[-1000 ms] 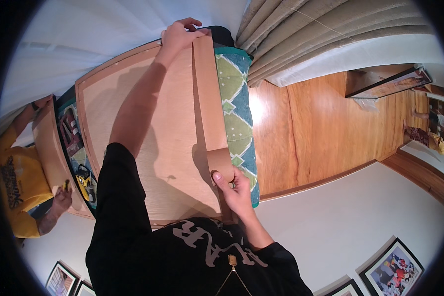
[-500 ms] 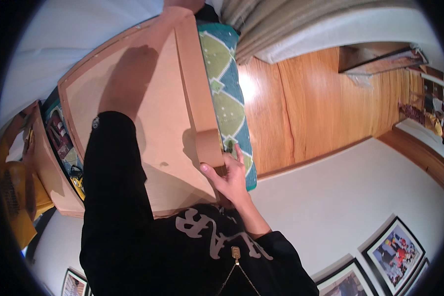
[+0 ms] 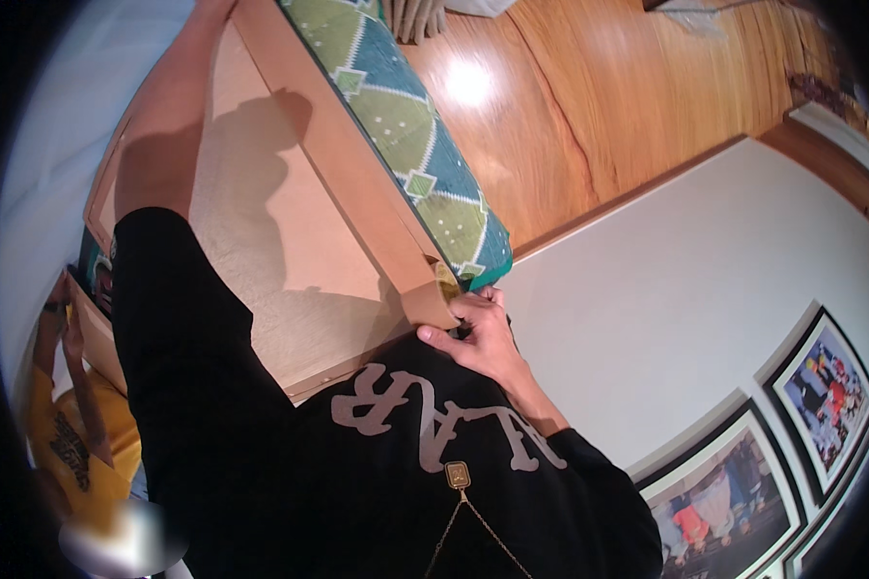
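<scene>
Your right grip (image 3: 483,331) grasps the brown tape roll (image 3: 429,307); your left grip, out of frame, cannot be judged. Expect the roll light, its strip (image 3: 326,159) pliable; hold its sides.

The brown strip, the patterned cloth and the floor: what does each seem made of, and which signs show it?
Brown strip: probably paper or plastic tape, smooth, low-sheen; even colour, curled end.
Patterned cloth: textile, matte; soft, rounded edge and no glare.
Floor: wood or wood-look laminate, glossy; grain lines and a bright reflection.
</scene>
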The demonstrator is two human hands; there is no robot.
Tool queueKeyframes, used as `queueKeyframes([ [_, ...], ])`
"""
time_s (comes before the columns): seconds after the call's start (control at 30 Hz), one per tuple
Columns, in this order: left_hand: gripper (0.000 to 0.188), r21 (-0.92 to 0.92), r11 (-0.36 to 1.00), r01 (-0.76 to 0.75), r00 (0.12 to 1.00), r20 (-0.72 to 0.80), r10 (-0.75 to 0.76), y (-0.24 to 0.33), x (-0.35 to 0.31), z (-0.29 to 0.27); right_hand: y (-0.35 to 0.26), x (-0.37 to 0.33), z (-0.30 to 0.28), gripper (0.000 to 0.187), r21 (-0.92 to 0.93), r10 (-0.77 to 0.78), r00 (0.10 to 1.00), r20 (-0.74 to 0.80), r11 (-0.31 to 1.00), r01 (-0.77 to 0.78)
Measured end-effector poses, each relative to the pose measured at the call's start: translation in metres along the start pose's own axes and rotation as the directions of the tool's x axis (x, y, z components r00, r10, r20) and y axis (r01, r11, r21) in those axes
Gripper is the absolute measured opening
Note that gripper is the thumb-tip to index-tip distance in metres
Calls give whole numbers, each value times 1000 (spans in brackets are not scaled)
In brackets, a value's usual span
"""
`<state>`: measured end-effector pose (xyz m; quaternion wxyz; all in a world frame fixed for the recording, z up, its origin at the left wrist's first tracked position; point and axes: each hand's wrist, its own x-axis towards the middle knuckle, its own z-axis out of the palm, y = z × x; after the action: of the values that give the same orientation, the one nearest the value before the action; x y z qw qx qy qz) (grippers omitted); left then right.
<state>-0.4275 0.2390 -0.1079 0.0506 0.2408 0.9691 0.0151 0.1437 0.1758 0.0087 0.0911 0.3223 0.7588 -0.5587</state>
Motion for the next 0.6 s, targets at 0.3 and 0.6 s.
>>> queueKeyframes([
  [0.3, 43, 116, 982, -150, 988, 39, 147, -19, 16, 5, 31, -48, -2, 46, -165, -184, 979, -85, 972, 168],
  [0.6, 44, 189, 950, -246, 967, 110, 229, -38, 23, 14, 34, -76, -13, 31, 93, -65, 998, -18, 994, 66],
])
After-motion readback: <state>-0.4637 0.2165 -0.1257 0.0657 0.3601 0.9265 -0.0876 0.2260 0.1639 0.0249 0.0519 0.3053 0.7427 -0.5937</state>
